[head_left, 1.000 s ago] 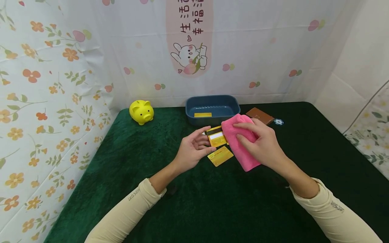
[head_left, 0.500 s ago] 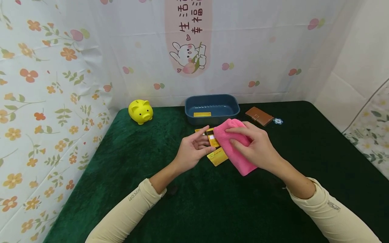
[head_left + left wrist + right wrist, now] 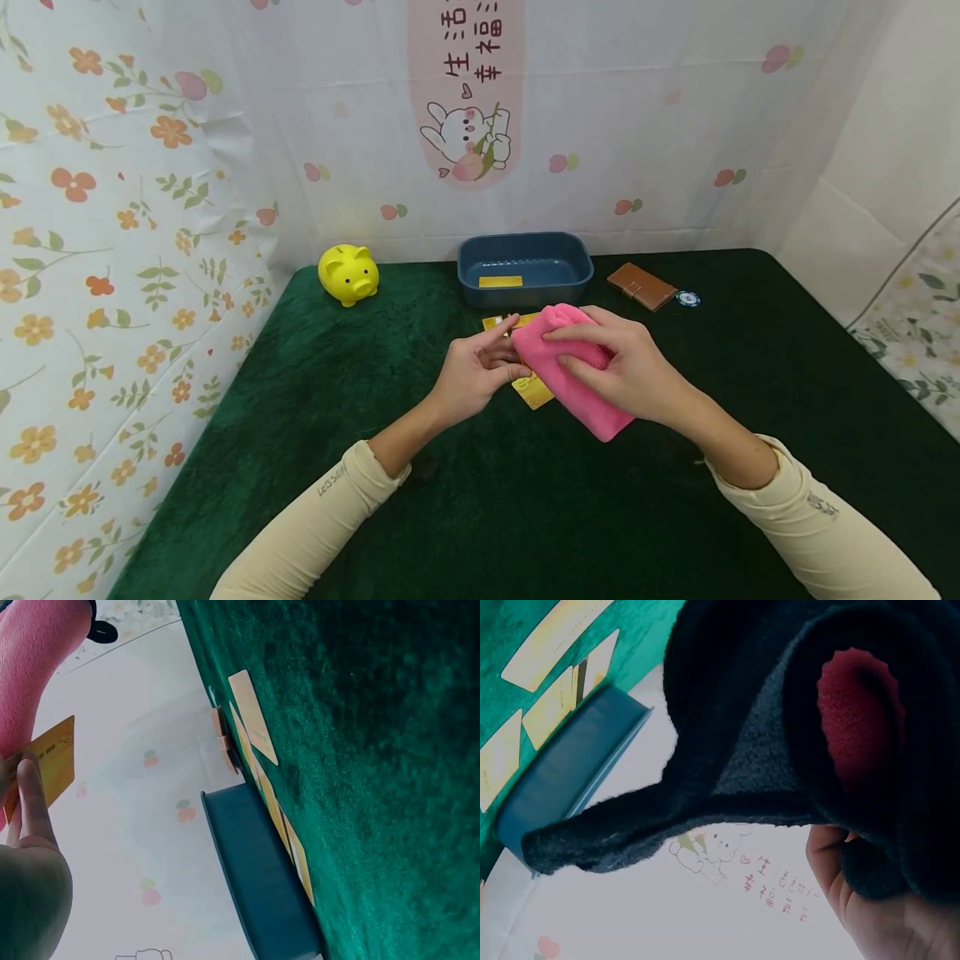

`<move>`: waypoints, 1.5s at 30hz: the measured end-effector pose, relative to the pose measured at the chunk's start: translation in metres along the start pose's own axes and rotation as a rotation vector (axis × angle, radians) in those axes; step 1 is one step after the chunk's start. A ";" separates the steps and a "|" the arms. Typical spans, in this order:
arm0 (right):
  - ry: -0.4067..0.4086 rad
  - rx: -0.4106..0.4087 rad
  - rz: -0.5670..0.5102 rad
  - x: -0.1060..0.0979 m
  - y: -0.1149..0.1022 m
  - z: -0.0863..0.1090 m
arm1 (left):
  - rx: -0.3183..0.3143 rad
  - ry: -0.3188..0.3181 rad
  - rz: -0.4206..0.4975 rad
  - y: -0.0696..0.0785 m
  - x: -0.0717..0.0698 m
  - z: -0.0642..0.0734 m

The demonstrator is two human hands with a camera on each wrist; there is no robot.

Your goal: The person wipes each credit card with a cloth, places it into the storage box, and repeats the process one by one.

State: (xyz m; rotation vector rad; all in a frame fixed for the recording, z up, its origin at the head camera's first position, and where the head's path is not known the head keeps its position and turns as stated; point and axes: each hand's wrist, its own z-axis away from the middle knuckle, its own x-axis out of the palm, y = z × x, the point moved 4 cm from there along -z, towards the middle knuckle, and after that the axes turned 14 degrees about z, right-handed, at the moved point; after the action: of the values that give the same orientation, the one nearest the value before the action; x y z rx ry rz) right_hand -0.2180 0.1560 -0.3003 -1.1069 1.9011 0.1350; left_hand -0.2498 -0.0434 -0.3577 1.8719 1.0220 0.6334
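My left hand pinches a gold plastic card by its edge, thumb below and fingers above in the head view. My right hand grips a folded pink cloth and presses it over the card, which it mostly hides in that view. Beneath them on the table lies another gold card, partly covered by the cloth. More gold cards lie flat in front of the blue box in both wrist views. Dark, shadowed cloth fills much of the right wrist view, with some right-hand fingers behind it.
A blue rectangular box with a yellow label stands at the table's back. Right of it lie a brown wallet and a poker chip. A yellow piggy bank stands back left. Dark green cloth covers the table.
My right hand has moved the pink cloth leftward and slightly down over the held card, covering its stripe and white panel. My left hand has stayed nearly in place.
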 end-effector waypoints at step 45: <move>0.026 0.081 0.123 -0.033 0.038 0.017 | 0.009 0.014 0.039 0.014 -0.008 0.008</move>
State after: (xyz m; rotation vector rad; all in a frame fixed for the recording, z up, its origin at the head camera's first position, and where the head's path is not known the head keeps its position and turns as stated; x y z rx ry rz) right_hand -0.2290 0.2085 -0.2978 -0.9422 1.9805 0.1112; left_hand -0.2429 -0.0578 -0.3499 1.9017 1.0012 0.6658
